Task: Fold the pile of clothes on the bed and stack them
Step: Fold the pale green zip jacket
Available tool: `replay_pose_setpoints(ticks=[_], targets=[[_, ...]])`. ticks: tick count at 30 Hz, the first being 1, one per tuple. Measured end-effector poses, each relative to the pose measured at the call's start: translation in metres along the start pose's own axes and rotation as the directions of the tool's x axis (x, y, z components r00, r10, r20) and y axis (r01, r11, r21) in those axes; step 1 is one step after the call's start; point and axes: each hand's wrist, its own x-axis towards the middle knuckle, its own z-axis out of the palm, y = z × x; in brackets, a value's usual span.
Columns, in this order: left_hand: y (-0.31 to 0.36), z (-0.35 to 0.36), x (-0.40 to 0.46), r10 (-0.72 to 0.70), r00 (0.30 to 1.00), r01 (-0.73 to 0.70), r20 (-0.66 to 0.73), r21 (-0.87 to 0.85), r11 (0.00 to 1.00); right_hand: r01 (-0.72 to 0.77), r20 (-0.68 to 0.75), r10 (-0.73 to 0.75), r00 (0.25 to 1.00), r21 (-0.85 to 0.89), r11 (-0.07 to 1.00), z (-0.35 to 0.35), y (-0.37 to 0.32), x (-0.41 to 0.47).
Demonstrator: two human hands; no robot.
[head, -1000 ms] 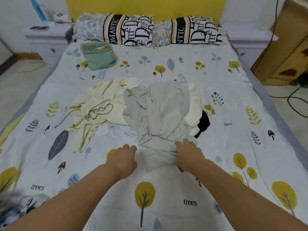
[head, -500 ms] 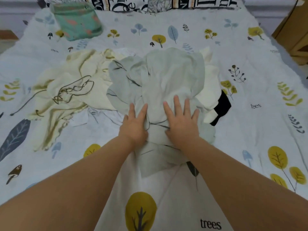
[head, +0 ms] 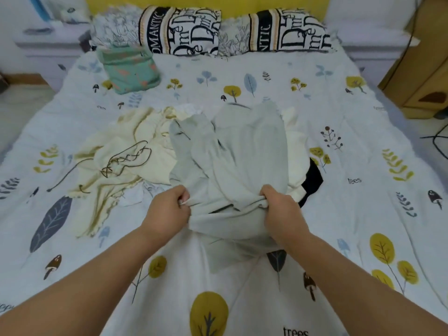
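Item 1, grey top [head: 242, 151]: lies on top of the pile [head: 194, 154] at bed centre, draped from 12 o'clock down toward me, its near edge bunched up. I reckon it's first to go because it covers the rest.

Item 2, left hand [head: 167, 209]: fingers curled, pinching the grey top's near edge at approx 9 o'clock of the bunch. Clamped on cloth, not flat on it.

Item 3, right hand [head: 281, 209]: fist closed round a gathered fold at approx 3 o'clock of the bunch. I hold two points well apart so the fabric can be lifted and shaken open w/o twisting; that's my read, not shown.

Item 4, cream top [head: 121, 166]: w/ dark lacing, at 9 o'clock of the grey one, partly under it. Untouched, unfolded.

Item 5, white piece [head: 294, 151] and black piece [head: 314, 180]: poke out at 3–4 o'clock from under the grey top. Can't tell what garments.

Item 6, green bundle [head: 128, 71]: at 11 o'clock, well apart from pile, near the pillows [head: 211, 32]. Looks already folded; prob the stack's start.

Item 7, bed [head: 363, 214]: printed sheet; bare patch at 6 o'clock betw my arms, likely the folding spot.

Progress: early, most of pile not yet folded.
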Motion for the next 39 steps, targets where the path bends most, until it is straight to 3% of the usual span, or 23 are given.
replay_pose_setpoints(ticks=[4,13,18,23,27,29,32,37,39], targets=[[0.037,-0.063,-0.020,-0.066,0.995,0.058,-0.075,-0.102,0.993,-0.046,-0.151,0.068,0.986,0.141,0.989,-0.064,-0.030,-0.025],[0.161,-0.223,-0.069,0.058,0.960,-0.110,-0.274,-0.180,0.977,0.033,-0.380,0.009,0.925,0.104,0.994,-0.229,-0.130,-0.079],[0.228,-0.308,-0.112,0.222,0.899,-0.254,-0.377,-0.036,0.967,0.020,-0.462,-0.008,0.887,0.022,1.000,-0.309,-0.181,-0.113],[0.268,-0.376,-0.157,0.307,0.818,-0.326,-0.486,0.048,0.944,-0.001,-0.526,0.031,0.850,0.059,0.998,-0.374,-0.210,-0.146],[0.289,-0.411,-0.190,0.318,0.837,-0.403,-0.445,-0.107,0.909,0.071,-0.520,0.070,0.852,0.246,0.967,-0.403,-0.236,-0.176],[0.302,-0.416,-0.209,0.315,0.862,-0.437,-0.398,-0.265,0.860,0.163,-0.498,0.067,0.865,0.405,0.900,-0.408,-0.258,-0.194],[0.323,-0.409,-0.233,0.330,0.874,-0.450,-0.356,-0.339,0.826,0.226,-0.428,0.043,0.903,0.557,0.800,-0.405,-0.296,-0.224],[0.352,-0.395,-0.270,0.412,0.852,-0.515,-0.323,-0.379,0.769,0.301,-0.310,-0.167,0.936,0.461,0.835,-0.383,-0.345,-0.273],[0.357,-0.395,-0.281,0.434,0.851,-0.524,-0.295,-0.427,0.737,0.279,-0.262,-0.187,0.947,0.382,0.881,-0.376,-0.355,-0.281]])
